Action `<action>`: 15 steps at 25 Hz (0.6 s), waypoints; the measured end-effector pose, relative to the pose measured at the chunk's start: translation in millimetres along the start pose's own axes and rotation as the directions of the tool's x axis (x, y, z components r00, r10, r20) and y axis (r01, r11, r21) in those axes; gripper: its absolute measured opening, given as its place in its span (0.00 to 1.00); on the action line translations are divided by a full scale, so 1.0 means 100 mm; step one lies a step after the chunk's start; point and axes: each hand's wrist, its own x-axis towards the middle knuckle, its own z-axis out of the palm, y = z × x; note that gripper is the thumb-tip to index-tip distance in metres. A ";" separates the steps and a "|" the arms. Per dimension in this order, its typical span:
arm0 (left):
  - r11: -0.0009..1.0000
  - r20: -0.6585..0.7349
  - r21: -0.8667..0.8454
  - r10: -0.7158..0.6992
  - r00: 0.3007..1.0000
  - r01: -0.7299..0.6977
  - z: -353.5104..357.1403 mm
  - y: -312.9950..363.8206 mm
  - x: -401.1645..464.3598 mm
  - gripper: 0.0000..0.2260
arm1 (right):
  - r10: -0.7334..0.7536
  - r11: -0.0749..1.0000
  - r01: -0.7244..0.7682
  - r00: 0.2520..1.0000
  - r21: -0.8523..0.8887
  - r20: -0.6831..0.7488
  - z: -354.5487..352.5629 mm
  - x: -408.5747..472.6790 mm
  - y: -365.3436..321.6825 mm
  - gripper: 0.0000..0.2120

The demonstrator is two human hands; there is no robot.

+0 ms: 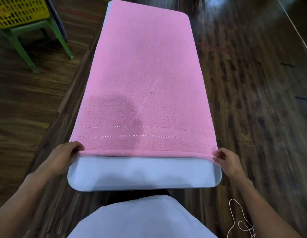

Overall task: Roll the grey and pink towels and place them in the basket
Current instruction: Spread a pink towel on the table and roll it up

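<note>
A pink towel lies flat along a long white table, covering nearly all of it. Its near edge is folded over into a thin first turn. My left hand pinches the left end of that folded edge. At the right end, my right hand pinches the same edge between thumb and fingers. A yellow perforated basket stands at the far left on a green plastic stool. No grey towel is visible.
Dark wood flooring surrounds the table on both sides. A thin white cord lies on the floor at the lower right. My white shirt fills the bottom centre of the view.
</note>
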 end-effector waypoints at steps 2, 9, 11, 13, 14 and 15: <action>0.996 -0.021 -0.087 -0.021 1.000 0.019 -0.05 0.02 0.11 0.08 | 0.052 0.999 -0.051 0.997 0.017 -0.059 0.06 0.07 -0.04 0.08; 0.980 -0.307 0.196 0.100 0.947 -0.040 0.23 0.09 -0.02 0.04 | -0.077 0.981 0.029 0.966 -0.191 -0.247 0.34 -0.22 -0.04 0.09; 0.981 -0.353 0.190 0.032 0.935 0.038 0.45 0.15 -0.19 0.09 | -0.084 0.983 0.038 0.963 -0.181 -0.255 0.38 -0.31 -0.05 0.11; 0.986 -0.352 0.088 -0.100 0.931 0.139 0.54 0.25 -0.25 0.13 | -0.070 0.985 0.029 0.969 -0.171 -0.236 0.37 -0.26 -0.05 0.11; 0.985 -0.348 0.096 -0.103 0.932 0.144 0.54 0.27 -0.22 0.14 | -0.068 0.987 0.033 0.972 -0.159 -0.223 0.35 -0.21 -0.06 0.11; 0.982 -0.342 0.135 -0.077 0.937 0.130 0.53 0.28 -0.18 0.15 | -0.068 0.990 0.040 0.976 -0.135 -0.208 0.33 -0.15 -0.06 0.10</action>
